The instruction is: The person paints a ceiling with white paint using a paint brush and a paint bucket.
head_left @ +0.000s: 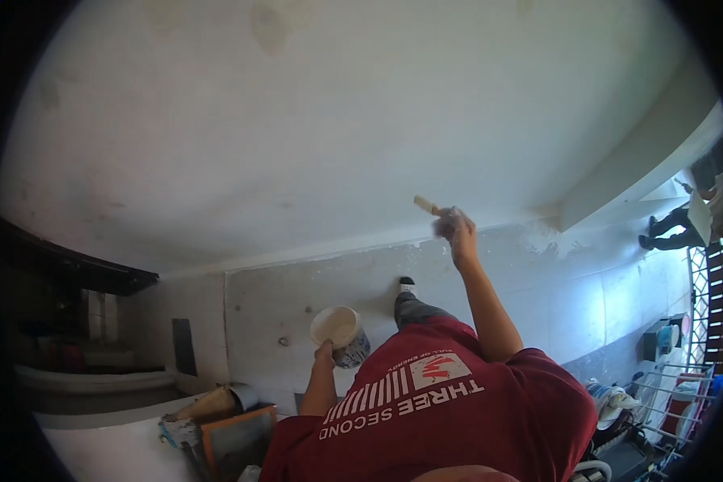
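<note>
Near the white wall (297, 145), my right hand (455, 226) is closed round a brush (426, 205) whose pale head points up and left. Motion blurs the fingers a little. Lower and to the left, my left hand (323, 351) grips the rim of a white bucket (353, 352). Pale paint or a similar coating shows inside the bucket, and its outer side has a dark printed pattern. The bucket hangs over the grey floor (265, 297), in front of my red shirt.
Another person (675, 229) stands at the far right by a metal grille. A wire rack (675, 402) with various items is at the lower right. An orange-framed panel (237, 440) and a basin-like ledge (96, 386) lie at the lower left.
</note>
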Demonstrator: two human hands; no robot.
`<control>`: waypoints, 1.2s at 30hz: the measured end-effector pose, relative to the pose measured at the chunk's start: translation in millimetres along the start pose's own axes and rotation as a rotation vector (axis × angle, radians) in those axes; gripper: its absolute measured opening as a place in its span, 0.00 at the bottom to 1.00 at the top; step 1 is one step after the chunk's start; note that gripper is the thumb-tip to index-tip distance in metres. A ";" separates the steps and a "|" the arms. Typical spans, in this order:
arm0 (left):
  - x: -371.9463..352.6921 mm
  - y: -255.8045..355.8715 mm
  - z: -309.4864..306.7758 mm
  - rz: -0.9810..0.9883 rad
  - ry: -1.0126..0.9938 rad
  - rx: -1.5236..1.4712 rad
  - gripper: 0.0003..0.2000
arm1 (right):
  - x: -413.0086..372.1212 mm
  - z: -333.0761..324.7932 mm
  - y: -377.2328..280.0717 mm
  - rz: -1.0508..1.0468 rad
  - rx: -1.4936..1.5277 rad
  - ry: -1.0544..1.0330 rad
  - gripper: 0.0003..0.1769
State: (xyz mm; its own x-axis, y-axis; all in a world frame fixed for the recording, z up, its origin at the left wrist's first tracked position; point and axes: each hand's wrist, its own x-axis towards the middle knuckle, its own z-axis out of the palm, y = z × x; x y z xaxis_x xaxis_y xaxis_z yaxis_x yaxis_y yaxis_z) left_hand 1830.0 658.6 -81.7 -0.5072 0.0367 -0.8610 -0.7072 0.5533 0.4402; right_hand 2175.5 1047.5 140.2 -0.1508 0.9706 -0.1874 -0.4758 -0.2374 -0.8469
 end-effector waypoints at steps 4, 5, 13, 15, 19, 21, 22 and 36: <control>-25.8 50.7 30.2 0.109 0.034 -0.052 0.26 | 50.8 28.9 -12.2 -0.183 0.114 -0.001 0.24; -46.3 68.7 38.8 0.144 0.040 -0.030 0.28 | 63.8 35.8 -14.4 -0.223 0.137 -0.003 0.24; -19.7 164.9 95.2 0.194 0.091 0.000 0.26 | 135.7 96.3 -53.0 -0.755 -0.309 0.111 0.20; -6.1 171.9 109.1 0.137 0.062 0.010 0.24 | 147.4 90.0 -41.7 -0.919 -0.623 0.124 0.21; 1.4 196.7 146.6 0.118 0.036 0.066 0.15 | 157.3 109.9 -30.2 -0.998 -0.711 0.045 0.23; 6.6 209.7 166.3 0.135 0.027 0.067 0.15 | 152.0 110.0 -20.9 -0.924 -0.697 -0.014 0.20; 7.6 217.8 167.3 0.130 0.017 0.104 0.15 | 143.5 114.0 -15.9 -0.862 -0.707 -0.055 0.19; 15.4 246.2 179.9 0.085 -0.089 0.199 0.19 | 148.4 138.5 -34.4 -0.878 -0.675 0.207 0.18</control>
State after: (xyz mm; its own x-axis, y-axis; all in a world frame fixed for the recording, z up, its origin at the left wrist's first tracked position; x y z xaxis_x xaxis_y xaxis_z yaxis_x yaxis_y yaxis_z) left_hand 1736.8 945.1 -32.4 -0.5089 0.1583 -0.8461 -0.5483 0.6981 0.4604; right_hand 2049.5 1194.3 210.4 0.1820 0.7940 0.5801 0.2291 0.5394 -0.8103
